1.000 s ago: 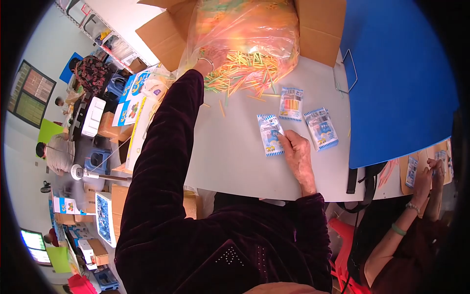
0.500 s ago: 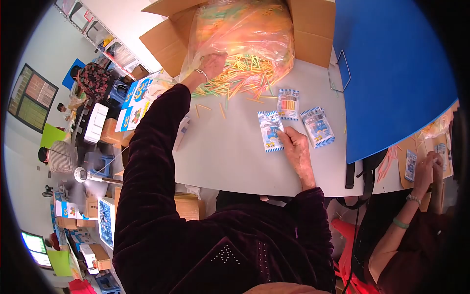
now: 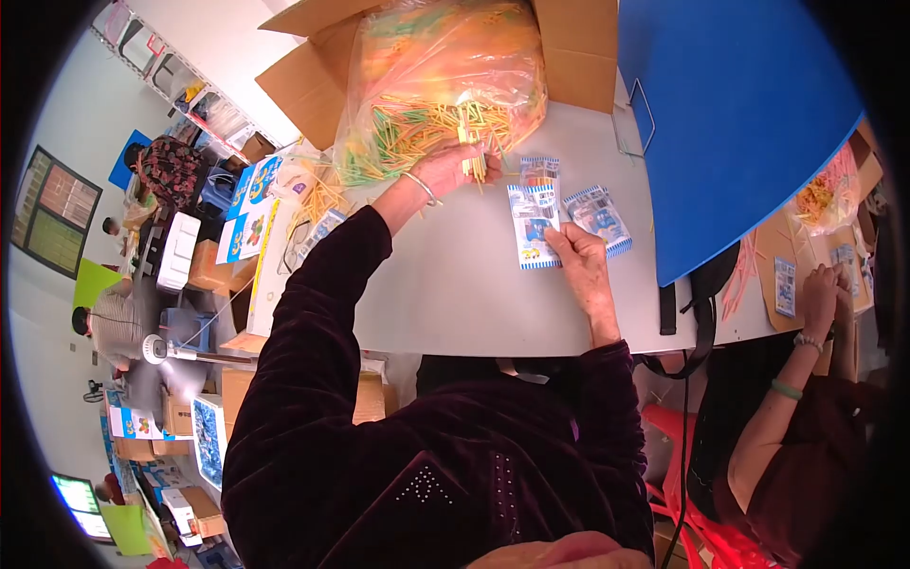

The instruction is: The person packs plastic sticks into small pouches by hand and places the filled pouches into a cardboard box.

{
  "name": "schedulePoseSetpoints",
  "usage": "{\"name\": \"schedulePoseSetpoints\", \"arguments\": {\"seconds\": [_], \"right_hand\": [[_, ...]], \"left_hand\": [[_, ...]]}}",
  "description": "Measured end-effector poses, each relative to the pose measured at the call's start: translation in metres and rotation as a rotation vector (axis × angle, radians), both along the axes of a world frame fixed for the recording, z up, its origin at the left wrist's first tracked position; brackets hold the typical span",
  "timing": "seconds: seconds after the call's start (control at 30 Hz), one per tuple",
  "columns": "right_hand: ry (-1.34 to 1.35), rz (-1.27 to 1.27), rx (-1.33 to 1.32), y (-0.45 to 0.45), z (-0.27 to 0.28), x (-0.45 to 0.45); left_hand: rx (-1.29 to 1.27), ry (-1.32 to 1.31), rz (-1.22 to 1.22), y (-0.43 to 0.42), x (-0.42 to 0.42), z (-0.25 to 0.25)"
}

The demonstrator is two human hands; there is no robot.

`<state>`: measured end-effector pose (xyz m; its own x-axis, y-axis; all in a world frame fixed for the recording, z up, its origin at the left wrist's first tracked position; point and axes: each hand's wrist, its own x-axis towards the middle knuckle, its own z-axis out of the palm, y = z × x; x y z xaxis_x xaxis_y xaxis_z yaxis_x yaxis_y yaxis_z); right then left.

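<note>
- The grey table (image 3: 436, 313) carries everything in reach; its near edge curves in front of the person.
- A blue panel (image 3: 730, 123) stands along the table's right side.
- An open cardboard box (image 3: 580, 52), flaps spread, sits toward the far edge.
- A clear plastic bag (image 3: 445, 52) comes out of the box, its mouth facing the near edge, with thin yellow, green and pink sticks (image 3: 403, 133) heaped inside.
- The left hand (image 3: 453, 173) is just in front of the bag's mouth, fingers curled closed around a bundle.
- The right hand (image 3: 584, 266), nearer the near edge, has thumb and fingers pinched together on a packet's lower right edge.
- That held packet (image 3: 533, 223), blue and white, is between the bag and the near edge; I cannot tell whether it touches the surface.
- Two more packets lie close by: one behind it (image 3: 540, 171), partly covered, and one toward the panel (image 3: 597, 216).
- The stick bundle (image 3: 470, 144) juts out beyond the left hand's fingers.
</note>
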<state>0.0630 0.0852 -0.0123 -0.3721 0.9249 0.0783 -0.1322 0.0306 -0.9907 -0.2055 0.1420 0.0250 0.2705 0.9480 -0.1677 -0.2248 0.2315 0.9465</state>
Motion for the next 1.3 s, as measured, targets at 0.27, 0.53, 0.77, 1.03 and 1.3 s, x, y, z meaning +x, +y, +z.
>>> {"name": "schedulePoseSetpoints", "arguments": {"seconds": [0.27,0.53,0.77,1.03,1.3], "right_hand": [[-0.046,0.013,0.067,0.005,-0.010,0.005],[-0.072,0.010,0.058,0.004,-0.011,0.003],[-0.069,0.042,0.027,0.000,0.002,0.006],[-0.064,0.044,0.051,0.002,-0.003,0.005],[-0.050,0.104,-0.038,-0.003,0.008,0.006]], "left_hand": [[0.180,0.169,0.098,0.005,-0.002,-0.023],[0.288,0.191,0.225,-0.007,0.009,-0.030],[0.416,0.625,0.399,-0.011,0.006,-0.023],[0.457,0.655,0.400,-0.012,0.002,-0.011],[0.223,0.109,0.300,-0.036,0.053,0.039]]}}
